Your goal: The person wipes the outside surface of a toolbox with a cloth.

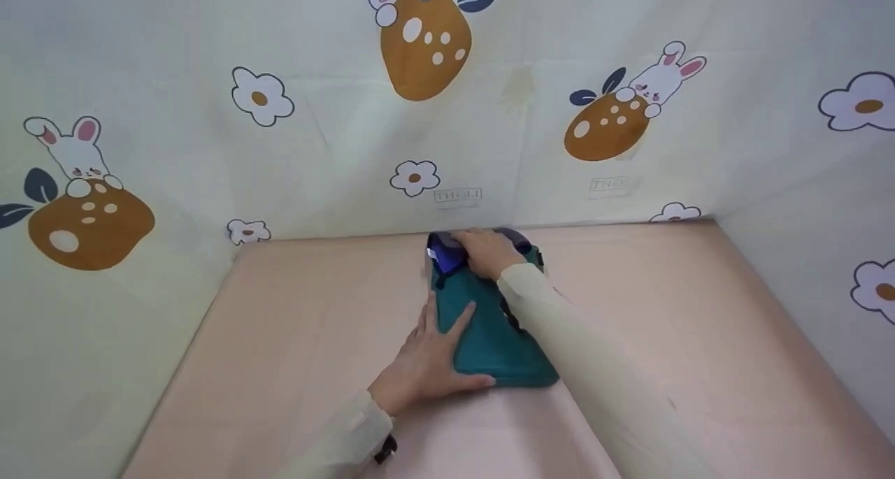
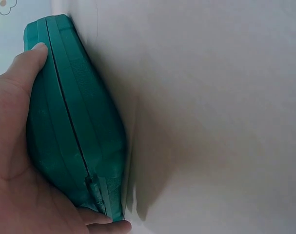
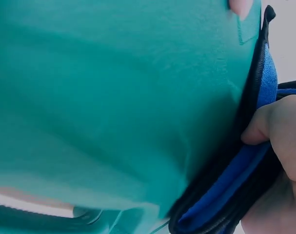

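Note:
A teal hard case lies on the surface, its narrow side with a seam and latch showing in the left wrist view. My left hand rests against the case's near left corner, fingers spread and thumb along the near edge. At the far end is a folded dark fabric piece with blue lining, its black edging lying against the case. My right hand pinches this fabric, thumb on the blue side. What its other fingers do beneath the fabric is hidden.
Beige cloth covers the work surface. A pale printed curtain with rabbits and flowers stands behind and on both sides, close to the case's far end. The right sleeve crosses over the case's right side.

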Available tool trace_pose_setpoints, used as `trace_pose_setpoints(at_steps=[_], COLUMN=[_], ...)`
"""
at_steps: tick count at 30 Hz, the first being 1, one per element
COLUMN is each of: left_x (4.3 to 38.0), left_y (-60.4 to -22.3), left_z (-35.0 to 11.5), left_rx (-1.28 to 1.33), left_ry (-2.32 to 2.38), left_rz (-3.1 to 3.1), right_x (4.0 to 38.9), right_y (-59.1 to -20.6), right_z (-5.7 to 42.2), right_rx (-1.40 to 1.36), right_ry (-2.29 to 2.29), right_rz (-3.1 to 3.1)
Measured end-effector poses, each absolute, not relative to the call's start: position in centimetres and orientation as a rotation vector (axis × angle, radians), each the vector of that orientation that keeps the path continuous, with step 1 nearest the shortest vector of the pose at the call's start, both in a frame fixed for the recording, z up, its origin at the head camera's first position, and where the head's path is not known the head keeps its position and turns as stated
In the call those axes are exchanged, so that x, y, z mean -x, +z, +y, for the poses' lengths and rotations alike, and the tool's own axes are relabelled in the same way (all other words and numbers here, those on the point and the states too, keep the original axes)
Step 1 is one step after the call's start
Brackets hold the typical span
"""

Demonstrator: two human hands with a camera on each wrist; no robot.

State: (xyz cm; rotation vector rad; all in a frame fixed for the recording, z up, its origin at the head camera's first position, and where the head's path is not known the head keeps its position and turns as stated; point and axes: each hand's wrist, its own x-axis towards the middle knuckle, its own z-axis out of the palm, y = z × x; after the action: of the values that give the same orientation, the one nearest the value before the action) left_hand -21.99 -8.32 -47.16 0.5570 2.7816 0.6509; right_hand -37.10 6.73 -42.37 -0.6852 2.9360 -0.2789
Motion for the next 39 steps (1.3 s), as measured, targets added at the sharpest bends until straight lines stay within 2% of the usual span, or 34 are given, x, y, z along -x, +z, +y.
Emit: trace_pose_setpoints(at_steps=[10,17,39], left_x=[22.0,21.9,21.9], left_y=[-47.2,-47.2,-47.0], left_z=[-8.3,-8.3,-8.2], left_rx=[-0.521,-0.576,-0.493], left_ry=[0.649,0.630,0.601], left_rz=[2.770,2.822,2.797], right_x=[38.0,39.0,39.6], right_y=[-42.5,-43.0,-42.6], right_z=[5.6,5.3,6.8], right_rx=[0.502,0.477,0.452], right_ry=[-0.314,-0.269,-0.258], right_rz=[2.905,2.874,2.856])
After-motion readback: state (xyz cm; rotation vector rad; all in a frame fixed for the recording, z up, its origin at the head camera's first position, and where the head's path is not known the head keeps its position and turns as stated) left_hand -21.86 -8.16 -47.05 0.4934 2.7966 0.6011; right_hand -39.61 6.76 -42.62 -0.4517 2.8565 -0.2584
